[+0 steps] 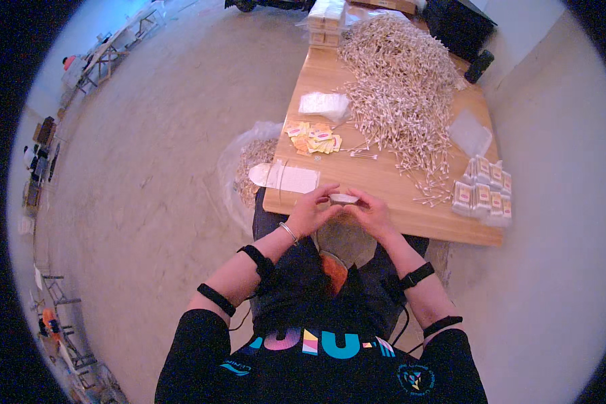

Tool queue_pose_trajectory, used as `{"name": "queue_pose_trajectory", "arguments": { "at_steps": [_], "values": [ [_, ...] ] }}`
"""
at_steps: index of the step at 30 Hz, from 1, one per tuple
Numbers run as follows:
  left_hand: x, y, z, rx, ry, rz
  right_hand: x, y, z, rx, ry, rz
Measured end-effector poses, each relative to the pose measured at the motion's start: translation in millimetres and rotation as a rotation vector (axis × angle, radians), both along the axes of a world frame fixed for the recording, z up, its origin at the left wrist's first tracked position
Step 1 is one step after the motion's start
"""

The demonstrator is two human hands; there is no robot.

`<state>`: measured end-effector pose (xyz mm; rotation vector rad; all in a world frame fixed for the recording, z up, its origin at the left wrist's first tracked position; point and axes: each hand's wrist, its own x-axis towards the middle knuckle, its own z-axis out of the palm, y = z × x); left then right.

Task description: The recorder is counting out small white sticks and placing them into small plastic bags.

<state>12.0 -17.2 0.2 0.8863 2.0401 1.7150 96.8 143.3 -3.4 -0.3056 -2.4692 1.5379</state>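
At the near edge of the table, a small white packet [344, 199] is held between my two hands, seen almost end-on. My left hand [310, 213] grips its left end, fingers closed round it. On the other end, my right hand [372, 214] pinches with thumb and fingers. What the packet contains cannot be made out. Just beyond my left hand lies a white sheet with a rounded end [291, 178]. Farther up the table spreads a big heap of cotton swabs [404, 81], with a few strays [363, 155] nearer me.
Small yellow and orange cards [316, 138] lie at the left, below a stack of clear plastic bags [324, 104]. Filled swab packets [481, 195] stand at the right edge, near a translucent sheet [470, 132]. A plastic sack of swabs [249, 165] sits on the floor.
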Motion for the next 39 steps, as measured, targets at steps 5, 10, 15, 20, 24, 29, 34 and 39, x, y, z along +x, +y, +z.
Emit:
{"name": "queue_pose_trajectory", "arguments": {
  "at_steps": [5, 10, 15, 20, 24, 29, 34, 39],
  "values": [
    [-8, -1, -3, -0.035, 0.225, -0.01, 3, 7, 3, 0.259, 0.164, 0.065],
    [-10, 1, 4, -0.072, 0.72, 0.012, 5, 9, 5, 0.624, 0.326, 0.142],
    [-11, -1, 10, -0.105, 0.908, -0.012, 2, 10, 7, 0.856, 0.455, 0.143],
    [-6, 0, 4, -0.053, 0.673, 0.019, 2, 4, 15, 0.686, 0.42, 0.074],
    [-6, -2, 3, -0.043, 0.766, 0.019, -1, 0, 17, 0.677, 0.428, 0.11],
    [-6, 1, 8, -0.099, 0.886, 0.012, -1, -1, 18, 0.778, 0.452, 0.089],
    [-1, 4, 1, -0.017, 0.303, 0.076, -1, 1, 25, 0.489, 0.314, 0.071],
    [-5, 0, -6, -0.016, 0.051, 0.049, -6, -8, 44, 0.322, 0.185, 0.032]
  ]
}}
